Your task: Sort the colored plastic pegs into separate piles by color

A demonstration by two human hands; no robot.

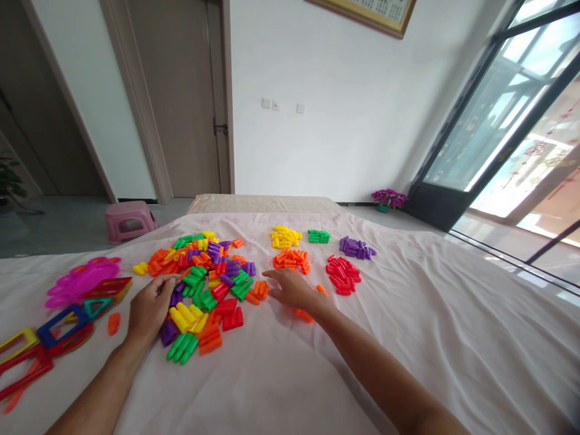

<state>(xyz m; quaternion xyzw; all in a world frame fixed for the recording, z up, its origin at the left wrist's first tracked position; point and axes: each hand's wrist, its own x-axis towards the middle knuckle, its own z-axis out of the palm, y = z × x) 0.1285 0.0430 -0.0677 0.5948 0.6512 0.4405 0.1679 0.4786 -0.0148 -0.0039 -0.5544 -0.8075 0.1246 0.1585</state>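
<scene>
A mixed pile of plastic connector pieces in green, yellow, orange, red and purple lies on the cloth. At its left edge, my left hand rests with bent fingers, the index reaching over purple pieces; no held piece is visible. My right hand is open between the pile and the sorted groups, its fingers stretched left near a few orange pieces. Behind it sits an orange group. Other groups are yellow, green, purple and red.
A pale cloth covers the surface, wrinkled at right. At left lie a magenta scalloped plastic piece, coloured frame shapes and a single orange piece. A pink stool stands on the floor beyond.
</scene>
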